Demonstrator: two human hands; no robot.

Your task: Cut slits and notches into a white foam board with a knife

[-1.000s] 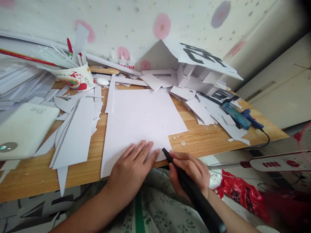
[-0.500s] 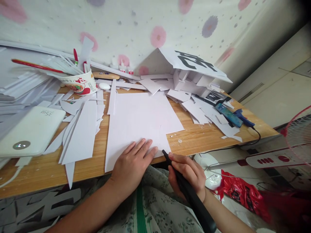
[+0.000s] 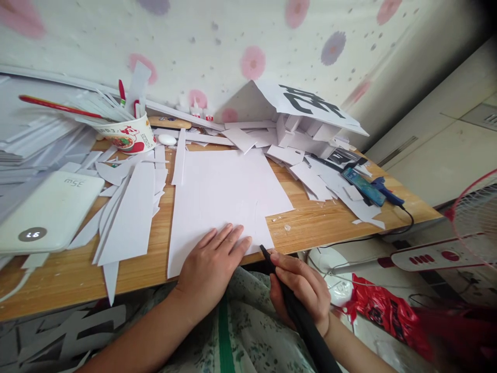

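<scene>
A large white foam board sheet (image 3: 221,191) lies flat on the desk, with a step cut out of its right side. My left hand (image 3: 213,259) rests palm down on its near part, fingers stretched out and slightly apart. Close to the sheet's near right corner, my right hand (image 3: 301,285) is closed around a long black pen-shaped tool (image 3: 303,321). The tool's narrow tip points at the board by its near edge; whether it touches cannot be made out. A faint curved line runs on the board just above the tip.
White offcuts (image 3: 128,217) and a white power bank (image 3: 50,207) lie at left. Behind them stands a paper cup (image 3: 132,135) holding strips and a brush. A white model (image 3: 303,124), scraps, a phone (image 3: 363,185) and a blue glue gun (image 3: 386,191) are at right, above a fan (image 3: 473,223).
The tool's tip has shifted slightly toward the near edge of the board with my right hand. My left hand stays in place. The power bank's display now shows digits.
</scene>
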